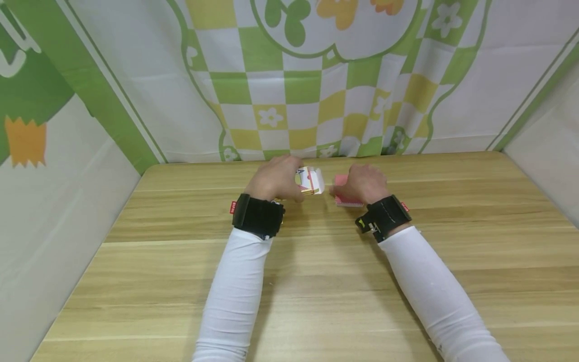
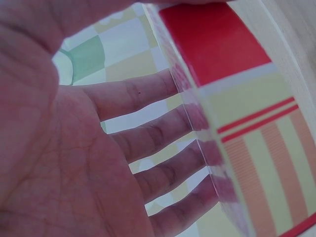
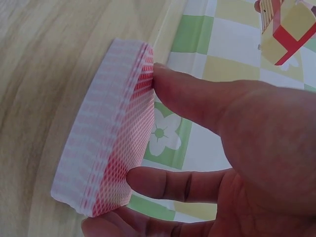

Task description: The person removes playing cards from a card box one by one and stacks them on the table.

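Near the back of the table, my left hand holds a playing card box, with its white end flap sticking out to the right. The left wrist view shows the box's red, cream and striped side, fingertips against one edge and the thumb across the top. To the right, my right hand grips a deck of playing cards with red patterned backs. In the right wrist view the thumb is at one edge of the deck, a finger on its back and other fingers around the opposite end.
The wooden table runs back to a green, white and yellow checked cloth. White and green cloth walls stand at the sides. Both wrists wear black straps with small devices on them.
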`<state>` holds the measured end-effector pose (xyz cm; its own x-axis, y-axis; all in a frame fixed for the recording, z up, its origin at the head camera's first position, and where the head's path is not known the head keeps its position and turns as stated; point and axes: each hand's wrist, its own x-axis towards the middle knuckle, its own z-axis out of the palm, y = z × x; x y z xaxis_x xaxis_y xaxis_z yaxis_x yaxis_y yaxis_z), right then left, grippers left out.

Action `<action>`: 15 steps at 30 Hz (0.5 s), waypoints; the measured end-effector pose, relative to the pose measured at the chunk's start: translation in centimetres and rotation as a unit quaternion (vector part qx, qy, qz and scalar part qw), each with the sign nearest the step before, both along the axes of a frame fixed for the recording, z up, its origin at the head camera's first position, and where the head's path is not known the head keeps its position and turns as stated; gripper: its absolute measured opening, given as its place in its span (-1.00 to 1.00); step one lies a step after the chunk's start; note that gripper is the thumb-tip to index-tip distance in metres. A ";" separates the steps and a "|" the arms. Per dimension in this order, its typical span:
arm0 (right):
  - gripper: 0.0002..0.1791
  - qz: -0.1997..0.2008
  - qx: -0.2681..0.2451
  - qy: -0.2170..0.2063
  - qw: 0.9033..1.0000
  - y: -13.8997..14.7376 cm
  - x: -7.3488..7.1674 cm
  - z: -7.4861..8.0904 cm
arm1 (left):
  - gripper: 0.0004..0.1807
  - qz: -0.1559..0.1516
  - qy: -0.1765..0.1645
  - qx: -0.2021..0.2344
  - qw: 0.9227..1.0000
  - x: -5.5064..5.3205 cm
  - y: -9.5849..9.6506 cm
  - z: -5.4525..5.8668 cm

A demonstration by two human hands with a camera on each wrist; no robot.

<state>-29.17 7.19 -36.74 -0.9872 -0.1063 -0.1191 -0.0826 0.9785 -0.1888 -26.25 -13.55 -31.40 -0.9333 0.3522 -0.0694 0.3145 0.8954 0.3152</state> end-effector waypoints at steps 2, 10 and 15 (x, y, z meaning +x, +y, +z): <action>-0.33 -0.001 -0.002 0.000 1.000 0.0 0.0 -0.1 | -0.50 0.000 -0.001 -0.001 1.000 0.0 0.0 0.0; -0.37 -0.004 -0.006 0.006 1.000 0.0 -0.1 -0.1 | -0.50 0.000 -0.002 0.001 1.000 0.0 0.0 -0.1; -0.30 -0.002 -0.005 -0.005 1.000 0.0 0.1 0.0 | -0.42 0.002 -0.004 -0.004 1.000 0.1 0.0 0.0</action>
<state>-29.11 7.21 -36.72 -0.9864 -0.1029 -0.1284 -0.0760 0.9770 -0.1991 -26.13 -13.52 -31.40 -0.9339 0.3485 -0.0801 0.3088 0.8990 0.3106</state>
